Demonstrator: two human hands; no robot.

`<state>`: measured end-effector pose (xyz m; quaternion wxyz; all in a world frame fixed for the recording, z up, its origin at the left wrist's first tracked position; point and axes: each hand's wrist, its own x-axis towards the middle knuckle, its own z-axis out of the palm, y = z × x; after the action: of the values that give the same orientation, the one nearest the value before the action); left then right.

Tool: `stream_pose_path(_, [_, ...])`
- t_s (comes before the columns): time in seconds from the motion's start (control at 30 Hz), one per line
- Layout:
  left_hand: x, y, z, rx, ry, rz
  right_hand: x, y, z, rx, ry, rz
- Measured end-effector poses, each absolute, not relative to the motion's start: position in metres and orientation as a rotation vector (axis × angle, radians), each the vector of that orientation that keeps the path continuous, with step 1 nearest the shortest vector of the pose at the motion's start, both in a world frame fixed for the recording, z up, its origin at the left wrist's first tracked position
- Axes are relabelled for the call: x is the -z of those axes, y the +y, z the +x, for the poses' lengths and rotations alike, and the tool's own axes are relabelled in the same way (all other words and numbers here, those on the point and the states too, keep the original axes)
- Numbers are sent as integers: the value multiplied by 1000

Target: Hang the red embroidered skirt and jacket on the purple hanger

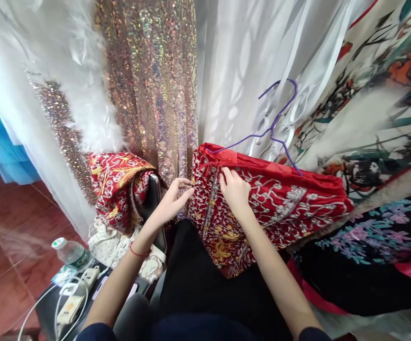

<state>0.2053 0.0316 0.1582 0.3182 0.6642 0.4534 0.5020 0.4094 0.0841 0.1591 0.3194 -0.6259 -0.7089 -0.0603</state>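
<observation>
A wall of hanging clothes fills the view: a white gauzy gown with a feather trim (84, 109) on the left, a sequinned dress (151, 80) in the middle, white drapery behind it, and a cream printed robe (379, 94) on the right. Below the robe lies a black cloth with pastel flowers (369, 237).

In front of these, a red embroidered jacket (279, 203) sits on a purple wire hanger (276, 123), slumped across the person's lap so its collar edge faces up within easy reach. A second red and gold garment (116, 184) is draped over a dark chair back (153, 199) just to the left, seemingly parked out of the way.

The right hand (235, 189) rests on the jacket near the collar, fingers curled down and pinching the fabric at its front edge, which holds the cloth taut. The left hand (177, 199), with a red string at the wrist, hovers beside the jacket's left edge with thumb and forefinger nearly closed; it may be holding a thread or small fastening, but that is too small to tell.

At lower left a water bottle (70, 253) and a white power strip (75, 296) with cables lie on a dark stool, above the red tiled floor (2, 222).
</observation>
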Motion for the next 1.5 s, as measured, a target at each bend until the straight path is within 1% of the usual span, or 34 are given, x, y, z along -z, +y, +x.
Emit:
stream_pose_path(0.13, [-168, -14, 184, -1110, 1353, 2038, -173, 57, 385, 274, -1947, -1846])
stream_pose_path(0.2, [-173, -35, 170, -1020, 1520, 2152, -189, 33, 362, 323, -1993, -1835])
stream_pose_path(0.27, [-177, -53, 151, -928, 1820, 2198, -208, 10, 332, 363, -2096, -1728])
stream_pose_path(0.33, [-179, -68, 126, -707, 2199, 2086, -226, -7, 296, 438, -2276, -1501])
stream_pose_path(0.4, [-180, -79, 95, -357, 2448, 1834, -238, -16, 256, 581, -2485, -1138])
stream_pose_path(0.47, [-179, -85, 63, -70, 2473, 1600, -241, -16, 217, 759, -2651, -733])
stream_pose_path(0.53, [-175, -89, 37, 1, 2430, 1500, -237, -8, 184, 909, -2755, -453])
stream_pose_path(0.6, [-171, -92, 18, -125, 2418, 1526, -230, 4, 160, 1001, -2818, -340])
stream_pose_path(0.67, [-165, -96, 10, -343, 2404, 1634, -225, 18, 145, 1038, -2875, -267])
stream_pose_path(0.77, [-156, -100, 11, -613, 2327, 1818, -223, 32, 136, 976, -2983, -171])
stream_pose_path(0.93, [-157, -105, 23, -928, 2331, 1971, -247, 28, 146, 792, -2950, -321])
stream_pose_path(1.1, [-184, -123, 31, -1294, 2214, 1886, -279, 16, 191, 611, -2857, -467])
stream_pose_path(1.17, [-194, -132, 40, -1325, 2125, 1891, -282, 15, 215, 529, -2729, -546])
stream_pose_path(1.3, [-211, -129, 72, -1233, 2030, 2028, -273, 25, 261, 399, -2419, -656])
stream_pose_path(1.4, [-234, -96, 101, -1294, 2232, 2021, -266, 58, 292, 224, -2284, -681])
stream_pose_path(1.5, [-267, -38, 128, -1344, 2360, 2081, -259, 108, 326, 63, -2280, -599])
